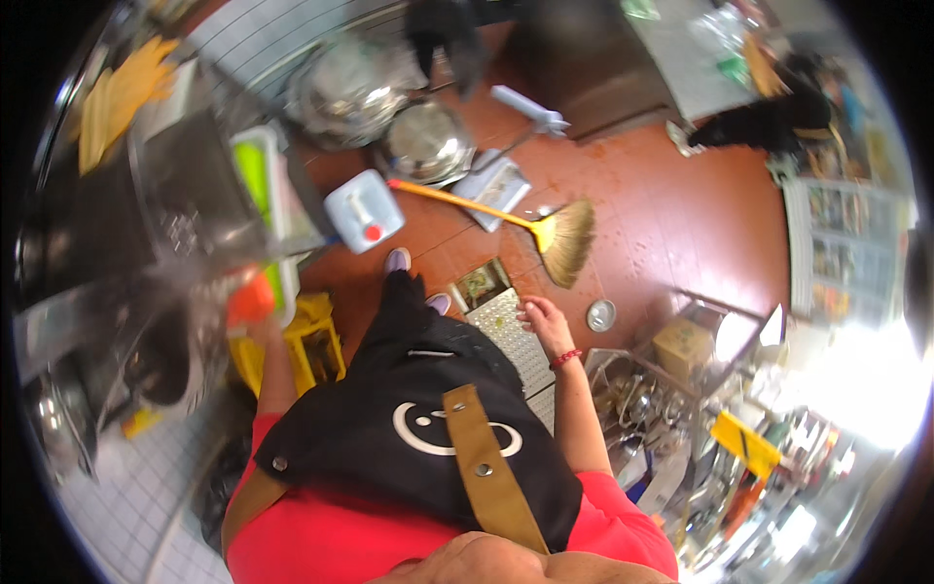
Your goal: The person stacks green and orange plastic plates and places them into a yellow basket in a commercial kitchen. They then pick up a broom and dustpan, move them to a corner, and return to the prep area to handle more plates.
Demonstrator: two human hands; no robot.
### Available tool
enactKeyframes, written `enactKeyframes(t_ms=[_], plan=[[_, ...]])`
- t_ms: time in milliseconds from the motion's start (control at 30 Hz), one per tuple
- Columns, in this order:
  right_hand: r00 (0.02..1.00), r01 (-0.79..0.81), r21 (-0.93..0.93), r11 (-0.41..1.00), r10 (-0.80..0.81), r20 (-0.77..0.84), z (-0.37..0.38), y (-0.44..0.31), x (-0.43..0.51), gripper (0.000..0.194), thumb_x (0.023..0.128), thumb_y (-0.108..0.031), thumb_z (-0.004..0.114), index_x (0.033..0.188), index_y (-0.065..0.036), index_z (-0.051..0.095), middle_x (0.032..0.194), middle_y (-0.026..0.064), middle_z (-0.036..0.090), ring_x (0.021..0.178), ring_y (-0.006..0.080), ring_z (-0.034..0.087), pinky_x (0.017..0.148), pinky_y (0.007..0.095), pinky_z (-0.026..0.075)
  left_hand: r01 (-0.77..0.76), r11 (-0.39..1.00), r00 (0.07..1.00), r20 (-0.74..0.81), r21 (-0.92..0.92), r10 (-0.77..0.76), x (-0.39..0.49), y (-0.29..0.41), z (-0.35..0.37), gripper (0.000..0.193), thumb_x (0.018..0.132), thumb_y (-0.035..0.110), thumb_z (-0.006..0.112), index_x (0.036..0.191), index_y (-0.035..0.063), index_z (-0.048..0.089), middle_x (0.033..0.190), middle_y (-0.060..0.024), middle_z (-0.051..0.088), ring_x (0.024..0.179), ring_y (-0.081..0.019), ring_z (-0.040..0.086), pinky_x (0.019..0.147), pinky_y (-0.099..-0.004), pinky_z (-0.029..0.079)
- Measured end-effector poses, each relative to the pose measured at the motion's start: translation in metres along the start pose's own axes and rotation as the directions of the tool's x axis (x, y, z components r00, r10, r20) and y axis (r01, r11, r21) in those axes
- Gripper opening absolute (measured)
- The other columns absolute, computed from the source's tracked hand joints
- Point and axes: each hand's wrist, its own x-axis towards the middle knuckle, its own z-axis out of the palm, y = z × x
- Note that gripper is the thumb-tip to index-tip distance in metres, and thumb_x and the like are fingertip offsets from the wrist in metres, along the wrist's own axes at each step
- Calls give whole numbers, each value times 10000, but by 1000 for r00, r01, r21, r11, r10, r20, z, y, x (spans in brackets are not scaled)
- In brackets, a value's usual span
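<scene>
My left hand (263, 330) is at the edge of the metal sink counter, its fingers around a blurred orange-red object (250, 298) whose kind I cannot tell. My right hand (546, 325), with a red bead bracelet at the wrist, hangs empty over the floor with its fingers loosely bent and apart. Below it runs a perforated metal drain cover (503, 321). At its far end lies an uncovered floor drain opening (481, 286) with bits of debris inside. A broom (569, 244) with a yellow-orange handle lies beyond, and a small round metal dish (600, 315) sits right of my hand.
Left are sink basins (197, 182), yellow rubber gloves (124, 98) and a yellow mop bucket (321, 339). A translucent plastic jug (363, 212) stands near my feet. Large metal pots (430, 142) lie ahead. A metal rack (657, 379) with utensils stands right; the floor (700, 212) looks wet.
</scene>
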Motion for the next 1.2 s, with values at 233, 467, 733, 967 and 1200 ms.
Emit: enactKeyframes(t_ms=[233,467,733,967,1200], plan=[[936,-293,-97,951,265,-231,-59,128,-37,295,886,-236,529,1103,-38,560,952,48,644,758,116,620,637,261,512,459,852,213,962,-253,172,-117,86,-89,110,875,186,473,811,99,496,629,-12,472,493,-137,489,435,-251,397],[859,-402,279,872,465,-215,-30,220,-92,288,895,-229,505,1117,-48,536,927,40,640,720,106,607,583,252,507,99,908,328,875,-407,357,-155,212,-75,239,849,195,533,1055,75,528,812,-43,569,654,-145,582,544,-273,493],[768,-300,635,712,575,-282,15,287,-134,193,886,-186,486,1020,-69,562,912,52,632,763,124,613,601,266,496,-170,876,63,882,-452,467,-222,303,-64,304,877,175,505,1156,54,483,857,-54,562,694,-152,588,570,-266,495],[652,-160,874,459,713,-256,105,325,-172,199,879,-194,493,1014,-69,569,892,43,626,743,146,604,614,280,503,-565,752,-99,933,-338,345,-246,351,-43,259,866,129,480,1112,50,490,822,-56,562,664,-149,588,518,-263,493],[576,-28,968,248,796,-187,194,310,-176,191,878,-206,501,1005,-76,561,845,32,609,677,134,590,567,278,474,-728,590,-169,925,-350,340,-271,416,-27,218,865,125,481,1070,64,522,789,-37,568,606,-124,573,507,-255,485]])
